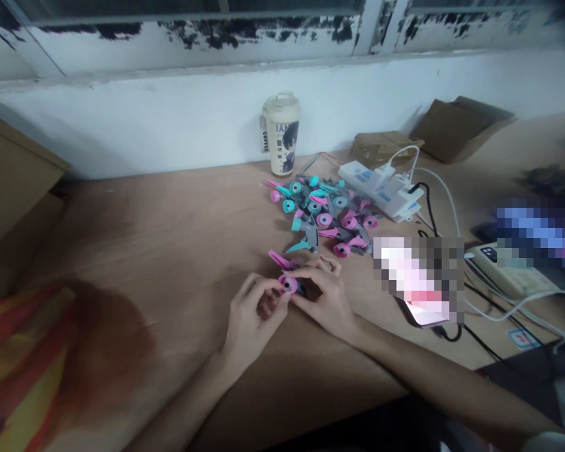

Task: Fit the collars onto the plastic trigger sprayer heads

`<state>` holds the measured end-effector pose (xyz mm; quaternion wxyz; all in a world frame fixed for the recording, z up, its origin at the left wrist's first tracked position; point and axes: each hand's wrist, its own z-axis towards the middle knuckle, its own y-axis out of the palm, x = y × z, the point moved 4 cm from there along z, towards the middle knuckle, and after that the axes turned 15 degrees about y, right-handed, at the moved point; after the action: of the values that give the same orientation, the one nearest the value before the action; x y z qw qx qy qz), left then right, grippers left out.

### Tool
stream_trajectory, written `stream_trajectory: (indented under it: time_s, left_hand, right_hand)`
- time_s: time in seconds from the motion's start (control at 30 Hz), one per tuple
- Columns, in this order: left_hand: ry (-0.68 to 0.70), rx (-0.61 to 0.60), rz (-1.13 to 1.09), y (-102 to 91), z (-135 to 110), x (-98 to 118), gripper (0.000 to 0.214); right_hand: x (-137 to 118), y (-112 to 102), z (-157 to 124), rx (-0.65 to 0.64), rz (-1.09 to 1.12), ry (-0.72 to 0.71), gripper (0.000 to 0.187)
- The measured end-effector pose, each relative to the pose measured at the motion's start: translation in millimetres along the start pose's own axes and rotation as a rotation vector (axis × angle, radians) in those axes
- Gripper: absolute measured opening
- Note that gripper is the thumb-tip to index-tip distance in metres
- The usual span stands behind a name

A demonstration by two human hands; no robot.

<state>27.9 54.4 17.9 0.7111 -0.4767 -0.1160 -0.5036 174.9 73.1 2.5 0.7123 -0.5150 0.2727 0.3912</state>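
Note:
Between both hands is a pink and grey trigger spray head (287,285), its round pink collar with a dark centre facing me and its pink lever sticking up to the left. My left hand (253,309) pinches the collar's edge with thumb and fingertips. From the other side, my right hand (327,300) grips the grey body, which its fingers partly cover. Just beyond lies a heap of similar spray heads (314,204), some teal and some pink, with grey bodies. One with a teal lever (299,246) lies at the near side of the heap.
A cream lidded cup (283,141) stands by the wall. Right of the heap are a white power strip (381,188) with cables, cardboard boxes (464,129) and a phone (419,289) with a blurred-out screen. A red and yellow bag (28,364) sits at the left.

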Motion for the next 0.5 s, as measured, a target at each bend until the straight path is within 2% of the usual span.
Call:
stream_trajectory:
  time_s: [0.17, 0.5]
  left_hand:
    - [0.128, -0.007, 0.052, 0.6, -2.1, 6.2, 0.008]
    - [0.166, -0.063, 0.126, 3.0, -6.4, 5.0, 0.019]
  right_hand:
    - [1.5, -0.8, -0.4, 0.011, 0.004, -0.021, 0.021]
    - [0.1, -5.2, 0.4, 0.038, 0.011, -0.026, 0.018]
